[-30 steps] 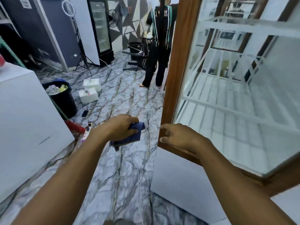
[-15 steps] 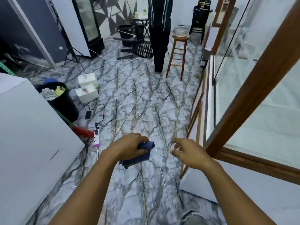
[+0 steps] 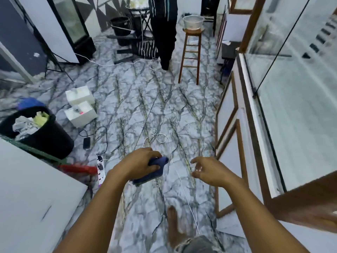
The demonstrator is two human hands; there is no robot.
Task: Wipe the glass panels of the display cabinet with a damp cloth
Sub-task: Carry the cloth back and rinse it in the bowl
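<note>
Left grip (image 3: 139,164) clenched, right grip (image 3: 209,170) loosely spread, both arms outstretched.

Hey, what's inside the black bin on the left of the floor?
The black bin holds crumpled grey-white material and a yellow-green scrap at the top. Whatever lies beneath them is covered, so it cannot be seen.

Shop with glass display cabinet (image 3: 291,115), glass-door fridge (image 3: 73,22)

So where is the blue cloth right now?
Head view, lower centre: the left hand grips the blue cloth above the marble floor, beside the right hand.
</note>
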